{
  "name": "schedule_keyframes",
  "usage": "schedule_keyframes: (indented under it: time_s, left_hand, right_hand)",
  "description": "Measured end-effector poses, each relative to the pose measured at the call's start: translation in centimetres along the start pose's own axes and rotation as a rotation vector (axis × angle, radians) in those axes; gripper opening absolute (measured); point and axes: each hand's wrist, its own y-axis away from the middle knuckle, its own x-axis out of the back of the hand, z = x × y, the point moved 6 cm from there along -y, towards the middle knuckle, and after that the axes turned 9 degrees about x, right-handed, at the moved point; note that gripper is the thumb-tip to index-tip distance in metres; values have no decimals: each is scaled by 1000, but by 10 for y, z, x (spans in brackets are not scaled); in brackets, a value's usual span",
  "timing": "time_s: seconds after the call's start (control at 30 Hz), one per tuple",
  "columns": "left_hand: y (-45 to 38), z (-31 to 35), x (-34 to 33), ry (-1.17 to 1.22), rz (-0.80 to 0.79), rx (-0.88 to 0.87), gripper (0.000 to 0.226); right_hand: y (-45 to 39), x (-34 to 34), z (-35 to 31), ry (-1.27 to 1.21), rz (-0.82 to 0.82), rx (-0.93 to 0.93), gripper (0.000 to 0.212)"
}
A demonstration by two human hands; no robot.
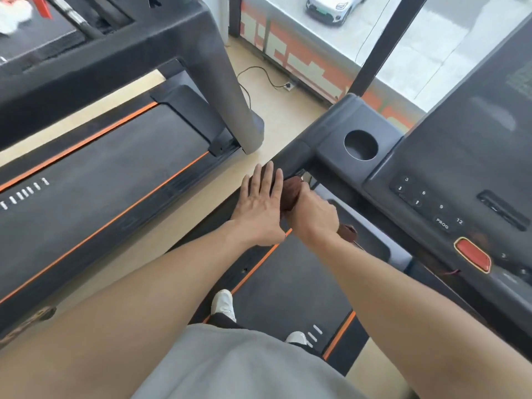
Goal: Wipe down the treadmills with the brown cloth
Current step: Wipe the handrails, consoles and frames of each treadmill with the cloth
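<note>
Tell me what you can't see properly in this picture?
- Head view: most of the brown cloth is hidden inside the right hand.
- The handrail under both hands; the left hand covers it.
- The console is cut off by the right edge; its small button labels are blurred.

A white car (331, 8) is parked outside the window, and a black cable (259, 79) lies on the beige floor (276, 116).

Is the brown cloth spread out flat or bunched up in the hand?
Bunched up. The right hand grips the brown cloth as a wad; one end sticks out above the fingers, another below the wrist.
</note>
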Motion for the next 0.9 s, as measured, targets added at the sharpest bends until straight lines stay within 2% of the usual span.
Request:
schedule_keyframes:
  time_s: [0.1,0.2,0.27,0.4,0.5,0.6,0.7,0.8,0.9]
  left_hand:
    - [4,3,3,96,27,38,111]
    - [22,23,7,512,209,132,88]
    - [46,47,-4,782,282,206,74]
    - [78,82,-43,1030,221,413,65]
    - [89,111,-68,1100,146,492,60]
    - [92,139,-80,1241,129,590,59]
    - [90,164,-89,1362,92,678,66]
    - [91,188,-98,1496,16,736,68]
    - [95,213,-113,1598,-106,757,50]
  right_hand:
    - [-10,0,13,-115,-171,55,41]
    - [-10,3,25,-304,-381,116,28]
    - [-2,5,41,-376,-490,81,25]
    - [21,-7,82,-506,-657,-60,45]
    - [49,-15,114,-598,-732,-81,38]
    - [74,-14,143,-652,-731,-72,28]
    - [95,-17,169,-598,-716,-24,26]
    - [110,-11,183,-471,-646,82,30]
    - [130,-1,185,-230,-492,217,38]
